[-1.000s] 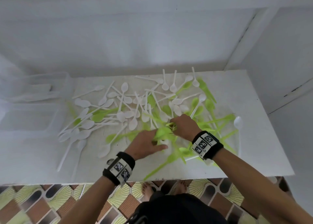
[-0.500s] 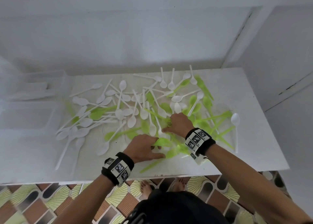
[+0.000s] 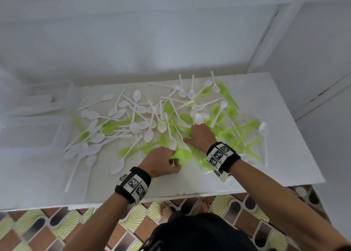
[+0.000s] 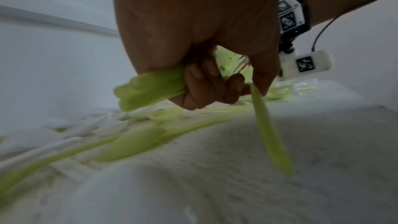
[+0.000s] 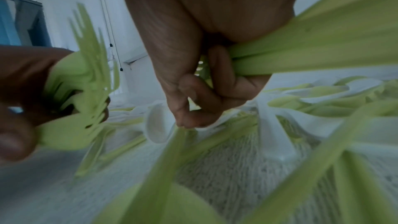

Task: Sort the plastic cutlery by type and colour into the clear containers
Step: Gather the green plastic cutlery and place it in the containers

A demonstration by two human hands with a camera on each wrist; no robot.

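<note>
White spoons (image 3: 135,127) and green spoons and forks (image 3: 235,134) lie mixed across the white table (image 3: 284,155). My left hand (image 3: 175,162) grips a bundle of green forks (image 3: 182,153) near the front edge. In the left wrist view the left hand (image 4: 215,81) has its fingers curled round the green forks (image 4: 150,88), with the tines showing behind. Just beyond it, my right hand (image 3: 187,136) holds a second bunch of green forks. In the right wrist view this bunch (image 5: 301,54) crosses the palm of my right hand (image 5: 189,108), whose thumb and forefinger pinch one more green handle (image 5: 172,151).
Two clear containers stand at the table's left end, one nearer (image 3: 38,133) and one behind it (image 3: 47,96). A wall runs close behind the table. The front edge lies just below my wrists, with patterned floor tiles (image 3: 66,226) beneath.
My right hand has shifted slightly left, closer to my left hand, over the green pile. The left hand stays where it was and keeps its fork bundle.
</note>
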